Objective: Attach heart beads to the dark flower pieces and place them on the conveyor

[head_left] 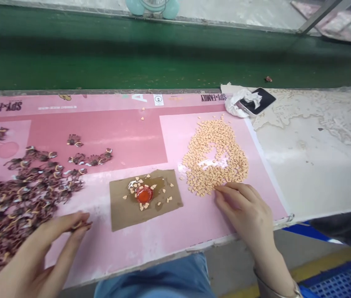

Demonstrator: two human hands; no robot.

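Observation:
Between the thumb and index finger of my left hand (43, 252) is a small dark reddish-brown figure (81, 226) with a tan strip. Many similar figures (22, 207) lie heaped beside that hand. My right hand (251, 215) has its thumb and fingertips pinched together at the near edge of a spread of small beige pieces (215, 178); whatever is between the fingertips is hidden. A piece of brown cardboard (119, 211) lies between my hands. On it sit a small red round cap (144, 194), a wet glossy puddle (158, 185) and several loose beige pieces.
Pink printed sheets (125, 136) cover the worktop. A phone (260, 101) with crumpled tissue (237, 101) lies at the back right, near a stained white surface (315, 157). Beyond runs a green belt (100, 62), with a turquoise object (170, 8) past it.

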